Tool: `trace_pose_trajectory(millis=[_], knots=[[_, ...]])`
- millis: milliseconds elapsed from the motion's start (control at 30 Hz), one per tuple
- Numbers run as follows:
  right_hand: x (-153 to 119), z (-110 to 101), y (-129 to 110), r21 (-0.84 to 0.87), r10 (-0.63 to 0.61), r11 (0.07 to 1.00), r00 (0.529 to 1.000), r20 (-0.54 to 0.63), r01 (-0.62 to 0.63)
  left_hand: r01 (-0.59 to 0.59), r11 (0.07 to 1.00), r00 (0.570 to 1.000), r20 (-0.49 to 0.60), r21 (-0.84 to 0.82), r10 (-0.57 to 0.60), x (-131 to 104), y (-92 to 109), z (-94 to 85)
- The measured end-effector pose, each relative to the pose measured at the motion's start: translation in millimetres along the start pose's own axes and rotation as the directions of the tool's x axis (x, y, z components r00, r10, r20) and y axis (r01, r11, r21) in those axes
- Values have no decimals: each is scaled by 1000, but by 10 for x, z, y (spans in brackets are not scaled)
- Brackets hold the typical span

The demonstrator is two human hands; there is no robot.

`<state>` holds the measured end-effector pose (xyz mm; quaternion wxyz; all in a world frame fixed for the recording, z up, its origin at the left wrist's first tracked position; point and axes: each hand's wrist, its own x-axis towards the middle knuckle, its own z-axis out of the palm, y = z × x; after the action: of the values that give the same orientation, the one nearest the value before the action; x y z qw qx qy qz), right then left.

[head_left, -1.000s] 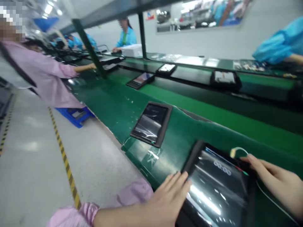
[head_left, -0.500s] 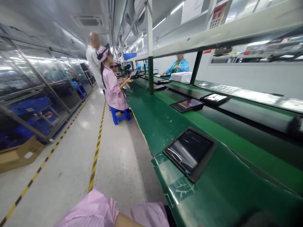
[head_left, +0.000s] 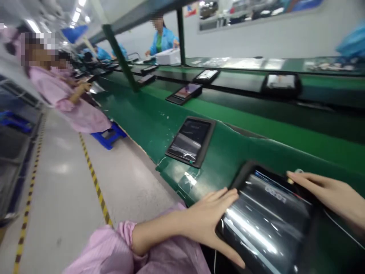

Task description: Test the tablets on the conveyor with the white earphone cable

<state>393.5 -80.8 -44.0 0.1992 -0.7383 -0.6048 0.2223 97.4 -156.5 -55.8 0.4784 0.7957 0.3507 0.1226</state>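
Note:
A tablet (head_left: 265, 224) in a dark frame lies in front of me on the green bench, its glossy screen showing a timer-like number. My left hand (head_left: 208, 219) grips its left edge, thumb stretched over the lower side and fingers at the upper corner. At the far right edge, my right hand (head_left: 330, 192) has its fingers pinched around a small gold-tipped plug, partly hidden and blurred. A thin white cable (head_left: 342, 226) runs below that hand. Beyond my left hand lies a second tablet (head_left: 189, 139) on a dark case, screen up.
Several more tablets rest along the green line, among them one with a lit screen (head_left: 186, 91). A green post (head_left: 119, 57) rises at the bench's edge. To the left a person in pink (head_left: 61, 87) sits on a blue stool (head_left: 110, 135); a person in blue (head_left: 164, 40) works across.
My view has swung right and down. Both hands and the near tablet have come into sight; the second tablet now appears farther left.

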Motion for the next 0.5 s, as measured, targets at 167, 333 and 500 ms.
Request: trace_pose_trajectory(millis=[167,333,500], knots=[[30,-64,-183,216,218,948,970,103,-236,-26,999,986,166,36,20,156,-24,-174],[59,-120,-252,81,234,967,967,104,-243,-84,993,979,193,85,67,234,-25,-237],[166,-134,-194,54,252,963,954,161,-263,-78,993,973,224,84,57,252,-56,-221]])
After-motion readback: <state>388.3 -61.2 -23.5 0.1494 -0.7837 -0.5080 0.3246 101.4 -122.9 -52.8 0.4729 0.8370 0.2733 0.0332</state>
